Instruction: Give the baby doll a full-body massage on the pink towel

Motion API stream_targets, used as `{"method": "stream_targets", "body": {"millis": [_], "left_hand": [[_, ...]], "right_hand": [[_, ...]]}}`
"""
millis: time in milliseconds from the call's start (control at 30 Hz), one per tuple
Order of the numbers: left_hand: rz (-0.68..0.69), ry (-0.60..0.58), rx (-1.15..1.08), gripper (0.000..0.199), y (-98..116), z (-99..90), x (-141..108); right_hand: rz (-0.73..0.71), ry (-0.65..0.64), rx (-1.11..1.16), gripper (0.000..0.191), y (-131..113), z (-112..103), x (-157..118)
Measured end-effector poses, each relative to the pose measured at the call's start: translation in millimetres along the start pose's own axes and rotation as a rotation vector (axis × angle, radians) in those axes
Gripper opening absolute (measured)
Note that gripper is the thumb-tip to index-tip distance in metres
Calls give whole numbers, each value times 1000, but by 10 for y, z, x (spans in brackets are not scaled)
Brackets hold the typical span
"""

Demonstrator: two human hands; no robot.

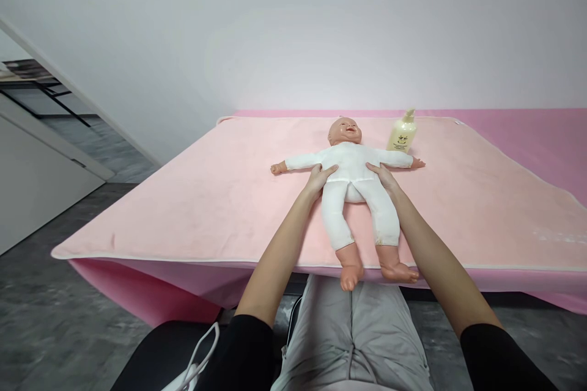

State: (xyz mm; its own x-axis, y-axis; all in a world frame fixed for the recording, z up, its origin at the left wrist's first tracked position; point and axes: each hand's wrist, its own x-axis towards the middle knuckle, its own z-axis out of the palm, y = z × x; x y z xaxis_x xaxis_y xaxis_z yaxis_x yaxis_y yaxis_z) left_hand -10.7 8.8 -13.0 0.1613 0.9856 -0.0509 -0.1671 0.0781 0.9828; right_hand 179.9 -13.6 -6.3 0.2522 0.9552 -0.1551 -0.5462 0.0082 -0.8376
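Note:
A baby doll [351,162] with a white cloth body lies on its back, arms spread and head toward the wall. Its feet hang just over the table's near edge. My left hand [320,179] grips the left side of its waist, thumb on the belly. On the opposite side, my right hand [384,177] holds the waist in the same way. The other fingers of both hands are largely hidden beside or under the body. A pale yellow pump bottle [402,134] stands just beyond the doll's arm on the right.
Under the doll is a pink blanket [192,201] spread over a table with a darker pink cover [532,140]. Behind it rises a white wall [293,49]. A black seat [156,354] with a white cable [202,348] is at lower left.

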Motion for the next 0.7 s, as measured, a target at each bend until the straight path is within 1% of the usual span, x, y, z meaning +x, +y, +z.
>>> {"method": "stream_targets", "body": {"millis": [367, 700], "left_hand": [[5, -9, -8, 47, 8, 16, -7], [1, -18, -12, 49, -1, 11, -7]], "right_hand": [[13, -12, 2, 32, 8, -17, 22], [8, -13, -1, 32, 6, -9, 0]]}}
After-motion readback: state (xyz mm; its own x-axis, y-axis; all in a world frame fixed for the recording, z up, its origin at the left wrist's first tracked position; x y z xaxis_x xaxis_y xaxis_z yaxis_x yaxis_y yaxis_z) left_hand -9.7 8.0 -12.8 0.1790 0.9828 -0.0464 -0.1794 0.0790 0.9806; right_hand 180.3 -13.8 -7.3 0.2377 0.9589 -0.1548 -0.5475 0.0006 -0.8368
